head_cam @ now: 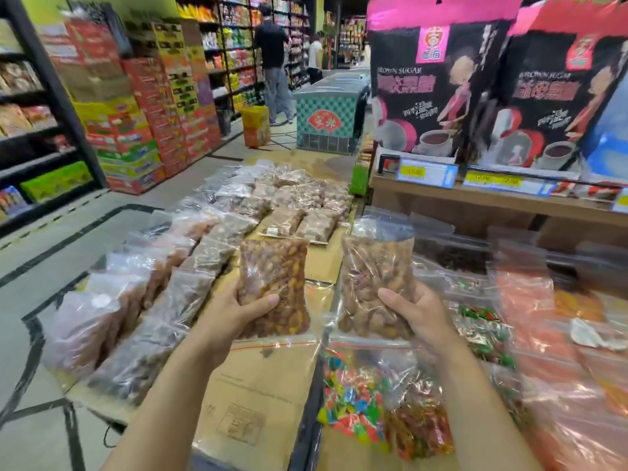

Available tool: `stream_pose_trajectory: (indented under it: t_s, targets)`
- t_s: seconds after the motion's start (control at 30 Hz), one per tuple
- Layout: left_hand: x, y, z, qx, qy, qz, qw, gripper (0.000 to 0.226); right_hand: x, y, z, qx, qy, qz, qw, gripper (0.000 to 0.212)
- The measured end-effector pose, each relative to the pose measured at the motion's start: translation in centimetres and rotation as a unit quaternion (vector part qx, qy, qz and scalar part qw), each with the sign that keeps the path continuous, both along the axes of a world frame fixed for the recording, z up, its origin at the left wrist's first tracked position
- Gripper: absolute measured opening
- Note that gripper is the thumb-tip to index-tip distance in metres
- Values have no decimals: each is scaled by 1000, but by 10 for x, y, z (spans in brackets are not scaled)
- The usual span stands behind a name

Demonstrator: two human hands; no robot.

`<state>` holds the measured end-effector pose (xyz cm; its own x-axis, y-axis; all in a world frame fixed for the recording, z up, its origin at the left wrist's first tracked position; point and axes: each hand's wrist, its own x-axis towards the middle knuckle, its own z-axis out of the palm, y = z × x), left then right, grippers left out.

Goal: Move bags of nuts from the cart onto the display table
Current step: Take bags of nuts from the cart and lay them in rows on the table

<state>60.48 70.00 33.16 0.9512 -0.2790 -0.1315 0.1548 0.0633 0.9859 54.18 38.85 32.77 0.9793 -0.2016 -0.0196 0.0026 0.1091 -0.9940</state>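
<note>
The left hand (234, 314) gripped one clear zip bag, the darker bag (272, 266), with the thumb across its front and the fingers curled behind it. The right hand (421, 311) gripped a second one, the paler bag (370, 266), in the same manner. Both bags were held upright in the air above the counter (258, 385), and neither touched it.

Each bag was gripped only at its lower half, so the full upper part could probably fold over and slide out of the hands. The red zip strip of each bag was at the bottom, toward the person. If a seal was not pressed fully, nuts could fall onto the cardboard; whether the seals were closed could not be told. The bare cardboard strip between the rows looked narrow, so setting down two bags together could push the neighbours. The left row (163, 300) lay close to the counter's edge and could slip to the floor.

The darker bag held glossy reddish-brown nuts, and the paler bag held light brown ones; their kind was not clear. The left row held dark and pinkish contents. Farther away, the flat bags (292, 198) held brown nuts. Just below the paler bag lay a candy bag (356, 396) with colourful wrapped sweets. The bags at the right were too blurred to judge. On the shelf (475, 195) stood black and pink pouches (435, 90) marked brown sugar. The cart could not be made out.
</note>
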Motion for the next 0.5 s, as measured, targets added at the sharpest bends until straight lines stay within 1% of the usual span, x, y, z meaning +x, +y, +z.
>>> stream_pose_trajectory:
  t_s: [0.03, 0.1, 0.13, 0.23, 0.33, 0.43, 0.47, 0.5]
  targets:
    - [19, 9, -4, -1, 5, -7, 1000, 42, 11, 11, -2, -2, -1, -11, 1000, 34]
    - [53, 27, -12, -3, 18, -17, 1000, 44, 33, 35, -6, 9, 0, -22, 1000, 52]
    - [68, 35, -16, -3, 24, -25, 999, 42, 42, 46, -7, 24, 11, -19, 999, 55]
    - [108, 55, -24, 5, 40, -44, 998, 32, 67, 72, -14, 41, 30, -20, 999, 34]
    - [145, 70, -33, 15, 58, -58, 997, 40, 89, 90, -21, 24, 46, -71, 996, 37]
    - [177, 80, -45, 14, 77, -76, 994, 47, 109, 103, -32, 20, 69, -98, 993, 37]
    - [185, 81, -47, 21, 81, -82, 993, 49, 116, 106, -36, 13, 79, -101, 992, 37]
    - [193, 82, -50, 26, 82, -86, 992, 46, 122, 108, -40, 8, 88, -108, 990, 33]
